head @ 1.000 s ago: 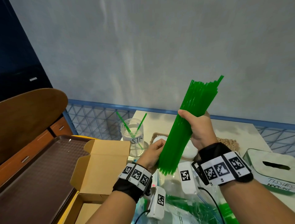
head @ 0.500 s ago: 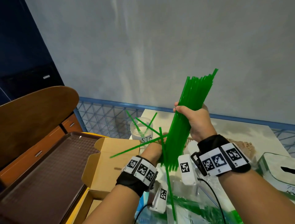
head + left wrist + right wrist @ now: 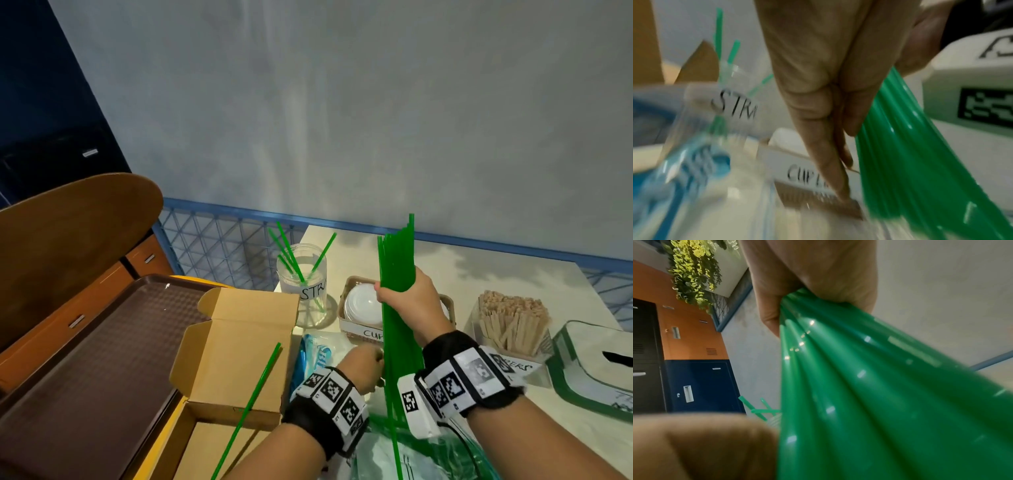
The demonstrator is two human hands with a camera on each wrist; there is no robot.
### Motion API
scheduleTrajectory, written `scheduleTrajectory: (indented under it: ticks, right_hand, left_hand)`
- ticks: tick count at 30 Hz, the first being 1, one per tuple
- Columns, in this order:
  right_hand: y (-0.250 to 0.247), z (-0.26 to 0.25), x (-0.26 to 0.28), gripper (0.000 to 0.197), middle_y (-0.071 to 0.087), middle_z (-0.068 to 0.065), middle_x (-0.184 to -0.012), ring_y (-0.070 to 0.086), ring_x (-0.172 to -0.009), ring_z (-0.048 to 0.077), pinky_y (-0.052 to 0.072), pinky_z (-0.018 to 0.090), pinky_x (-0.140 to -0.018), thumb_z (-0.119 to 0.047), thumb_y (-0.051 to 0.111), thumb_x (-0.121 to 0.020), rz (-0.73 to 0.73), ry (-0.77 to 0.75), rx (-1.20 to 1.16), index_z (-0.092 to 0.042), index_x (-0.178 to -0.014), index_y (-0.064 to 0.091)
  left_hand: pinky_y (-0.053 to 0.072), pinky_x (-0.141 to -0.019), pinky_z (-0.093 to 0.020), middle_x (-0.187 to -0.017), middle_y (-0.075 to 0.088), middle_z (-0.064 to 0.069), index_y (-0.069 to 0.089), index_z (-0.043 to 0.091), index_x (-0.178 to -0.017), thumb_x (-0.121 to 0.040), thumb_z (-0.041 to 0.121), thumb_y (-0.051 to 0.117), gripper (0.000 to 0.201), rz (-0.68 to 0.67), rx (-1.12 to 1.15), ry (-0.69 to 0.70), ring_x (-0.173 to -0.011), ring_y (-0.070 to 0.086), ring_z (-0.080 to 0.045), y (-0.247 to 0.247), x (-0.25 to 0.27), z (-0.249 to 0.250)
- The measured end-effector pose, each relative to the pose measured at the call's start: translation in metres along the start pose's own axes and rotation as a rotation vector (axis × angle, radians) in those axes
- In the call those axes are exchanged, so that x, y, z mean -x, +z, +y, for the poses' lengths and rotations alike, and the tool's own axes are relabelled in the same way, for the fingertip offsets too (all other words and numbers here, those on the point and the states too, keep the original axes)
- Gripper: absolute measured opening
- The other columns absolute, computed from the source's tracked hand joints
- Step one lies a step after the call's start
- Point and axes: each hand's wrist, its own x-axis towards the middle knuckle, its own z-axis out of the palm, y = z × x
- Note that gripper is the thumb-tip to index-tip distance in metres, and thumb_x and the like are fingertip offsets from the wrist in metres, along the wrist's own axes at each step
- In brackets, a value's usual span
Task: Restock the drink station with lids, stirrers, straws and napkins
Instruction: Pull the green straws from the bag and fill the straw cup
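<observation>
My right hand (image 3: 406, 298) grips a thick bundle of green straws (image 3: 397, 260) around its middle and holds it nearly upright over the table. In the right wrist view the bundle (image 3: 859, 386) fans out below the curled fingers (image 3: 768, 316). My left hand (image 3: 364, 361) is lower, beside the bundle's bottom part. Its fingers (image 3: 828, 100) lie straight against the straws (image 3: 910, 146). A clear jar labelled for straws (image 3: 303, 287) stands behind, with a few straws in it. One loose straw (image 3: 250, 404) lies slanted across the cardboard box.
A basket of cup lids (image 3: 358, 308) sits behind the bundle. A holder of wooden stirrers (image 3: 513, 325) and a tissue box (image 3: 596, 366) stand to the right. An open cardboard box (image 3: 239, 342) and a brown tray (image 3: 85, 359) are on the left. A plastic bag (image 3: 428, 459) lies near me.
The bundle swung from a rightward lean to nearly upright and came lower. A few straws slipped out; one now lies across the box. My left hand shifted to the bundle's side.
</observation>
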Motion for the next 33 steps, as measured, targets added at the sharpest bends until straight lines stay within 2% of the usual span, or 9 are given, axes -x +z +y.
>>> scheduleTrajectory:
  ticks: [4,6,8,12,15,22,27,31,33]
  right_hand:
    - [-0.006,0.004,-0.003,0.027,0.061,0.006,-0.089,0.058,-0.083,0.021,0.046,0.03,-0.071,-0.008,0.069,-0.077,0.042,0.015,-0.034,-0.01,-0.1,0.056]
    - [-0.009,0.005,-0.003,0.029,0.062,0.006,-0.091,0.059,-0.084,0.021,0.046,0.028,-0.068,-0.009,0.069,-0.078,0.052,0.013,-0.04,-0.01,-0.104,0.056]
    - [-0.011,0.004,-0.002,0.028,0.06,0.002,-0.088,0.057,-0.081,0.018,0.045,0.023,-0.064,-0.01,0.069,-0.079,0.058,-0.001,-0.04,-0.011,-0.103,0.055]
    - [-0.016,0.0,-0.001,0.027,0.056,-0.006,-0.084,0.052,-0.073,0.002,0.038,0.008,-0.05,-0.014,0.068,-0.082,0.069,-0.019,-0.032,-0.018,-0.103,0.052]
    - [-0.014,-0.001,-0.002,0.03,0.057,-0.003,-0.089,0.054,-0.076,0.005,0.038,0.015,-0.057,-0.014,0.068,-0.082,0.078,-0.023,-0.068,-0.018,-0.107,0.051]
    - [-0.012,-0.005,-0.004,0.05,0.056,0.001,-0.102,0.055,-0.084,0.01,0.042,0.019,-0.066,-0.007,0.066,-0.082,0.088,-0.048,-0.154,-0.018,-0.125,0.045]
    - [-0.014,-0.005,-0.003,0.068,0.054,-0.001,-0.108,0.055,-0.085,0.011,0.038,0.015,-0.062,-0.006,0.065,-0.082,0.106,-0.084,-0.148,-0.024,-0.138,0.031]
    - [-0.015,-0.007,-0.001,0.082,0.052,-0.008,-0.103,0.053,-0.082,0.002,0.042,0.006,-0.053,-0.004,0.065,-0.081,0.097,-0.103,-0.167,-0.033,-0.143,0.019]
    - [-0.014,-0.008,-0.001,0.076,0.054,-0.008,-0.101,0.055,-0.081,0.003,0.042,0.006,-0.054,-0.005,0.066,-0.081,0.091,-0.101,-0.165,-0.031,-0.14,0.026]
  left_hand:
    - [0.048,-0.079,-0.029,-0.097,0.069,-0.02,0.064,-0.005,-0.098,-0.098,0.02,0.045,0.031,0.237,-0.262,0.103,-0.081,0.066,-0.026,-0.044,0.02,0.01]
    - [0.044,-0.075,-0.031,-0.095,0.067,-0.019,0.061,-0.002,-0.094,-0.096,0.022,0.048,0.027,0.462,-0.276,0.058,-0.083,0.061,-0.027,-0.071,0.03,0.001]
    - [0.042,-0.078,-0.033,-0.1,0.065,-0.016,0.059,0.001,-0.097,-0.094,0.021,0.051,0.022,0.564,-0.35,-0.079,-0.094,0.058,-0.028,-0.096,0.043,-0.021]
    - [0.044,-0.089,-0.03,-0.113,0.06,-0.01,0.056,0.008,-0.106,-0.088,0.016,0.059,0.02,0.375,-0.511,-0.39,-0.108,0.056,-0.026,-0.107,0.067,-0.075]
    - [0.046,-0.092,-0.03,-0.115,0.06,-0.007,0.057,0.013,-0.108,-0.079,0.022,0.069,0.033,0.205,-0.527,-0.475,-0.109,0.056,-0.024,-0.082,0.066,-0.101]
    - [0.046,-0.092,-0.029,-0.117,0.059,-0.005,0.056,0.016,-0.115,-0.091,0.02,0.054,0.024,0.301,-0.571,-0.395,-0.109,0.057,-0.02,-0.059,0.057,-0.119]
    - [0.051,-0.084,-0.032,-0.108,0.064,-0.008,0.05,0.011,-0.117,-0.099,0.02,0.039,0.023,0.43,-0.527,-0.326,-0.098,0.062,-0.022,-0.073,0.063,-0.112]
    - [0.049,-0.069,-0.04,-0.074,0.059,-0.009,0.05,0.009,-0.091,-0.101,0.024,0.033,0.025,0.752,-0.217,-0.13,-0.07,0.057,-0.029,-0.104,0.077,-0.076]
    - [0.048,-0.064,-0.044,-0.063,0.047,-0.005,0.044,0.011,-0.074,-0.1,0.025,0.037,0.03,0.833,-0.009,-0.061,-0.061,0.048,-0.027,-0.128,0.075,-0.055]
